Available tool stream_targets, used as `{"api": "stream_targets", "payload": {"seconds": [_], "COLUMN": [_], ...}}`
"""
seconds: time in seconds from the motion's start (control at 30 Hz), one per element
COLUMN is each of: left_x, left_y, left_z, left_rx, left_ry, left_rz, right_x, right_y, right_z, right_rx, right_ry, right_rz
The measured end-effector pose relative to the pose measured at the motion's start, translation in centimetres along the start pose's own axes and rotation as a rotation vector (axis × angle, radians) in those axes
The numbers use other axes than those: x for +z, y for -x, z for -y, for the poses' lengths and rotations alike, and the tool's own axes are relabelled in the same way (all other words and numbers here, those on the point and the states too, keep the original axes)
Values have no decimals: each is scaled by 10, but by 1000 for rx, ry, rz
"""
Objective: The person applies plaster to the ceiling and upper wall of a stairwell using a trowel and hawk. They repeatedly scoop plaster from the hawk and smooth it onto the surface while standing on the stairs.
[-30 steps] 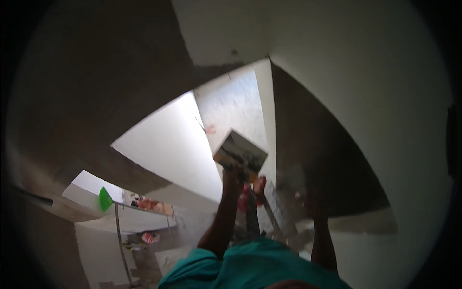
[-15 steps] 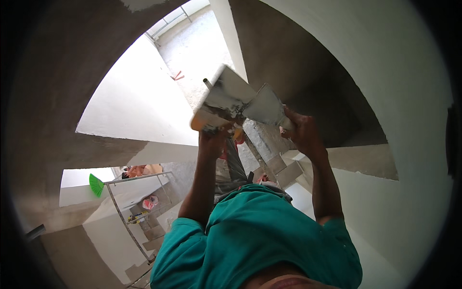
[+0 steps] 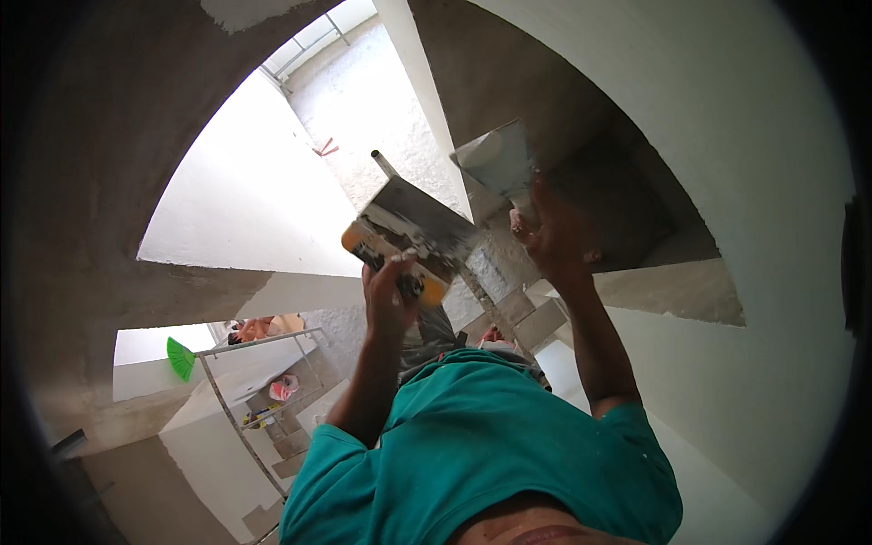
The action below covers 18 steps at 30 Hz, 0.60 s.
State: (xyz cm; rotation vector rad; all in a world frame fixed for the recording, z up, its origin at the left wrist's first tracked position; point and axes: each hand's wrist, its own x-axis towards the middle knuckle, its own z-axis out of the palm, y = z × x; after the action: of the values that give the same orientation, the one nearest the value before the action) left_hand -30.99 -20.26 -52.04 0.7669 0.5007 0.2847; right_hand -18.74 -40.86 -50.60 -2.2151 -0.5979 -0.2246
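Observation:
My left hand [image 3: 389,295] is closed round the orange-and-black handle of a wide plastering trowel [image 3: 409,211]. White paste is smeared along the trowel's grey metal blade. To the right and a little higher, my right hand [image 3: 556,238] grips a broad putty knife [image 3: 501,156] by its handle, blade upward. The knife's blade has a whitish coating and stands apart from the trowel. Motion slightly blurs my right hand and the trowel's lower edge.
A metal scaffold frame [image 3: 218,392] stands at lower left, with a green fan-shaped thing [image 3: 181,359] by its top corner. A pink-and-white bag [image 3: 284,388] lies below. Behind the trowel a metal tube end [image 3: 383,163] sticks up. Partly whitened walls [image 3: 781,272] surround me.
My right hand has lifted the putty knife off the trowel, up and slightly left. The trowel in my left hand has come down and tilted, its handle now showing more.

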Motion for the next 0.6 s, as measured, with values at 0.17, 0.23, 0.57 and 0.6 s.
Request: {"api": "stream_targets", "payload": {"seconds": [0.17,0.23,0.57,0.6], "left_x": [28,31,46,59], "left_y": [24,12,-91,-114], "left_z": [15,11,-76,-107], "left_rx": [-178,-135,307,444], "left_ry": [274,292,-226,-555], "left_rz": [-18,0,143,68], "right_x": [69,85,148,170], "right_y": [11,8,80,116], "right_z": [-29,-39,-145,-173], "right_rx": [-368,-407,36,138], "right_ry": [-191,-220,14,-6], "right_rz": [-222,-180,63,46]}}
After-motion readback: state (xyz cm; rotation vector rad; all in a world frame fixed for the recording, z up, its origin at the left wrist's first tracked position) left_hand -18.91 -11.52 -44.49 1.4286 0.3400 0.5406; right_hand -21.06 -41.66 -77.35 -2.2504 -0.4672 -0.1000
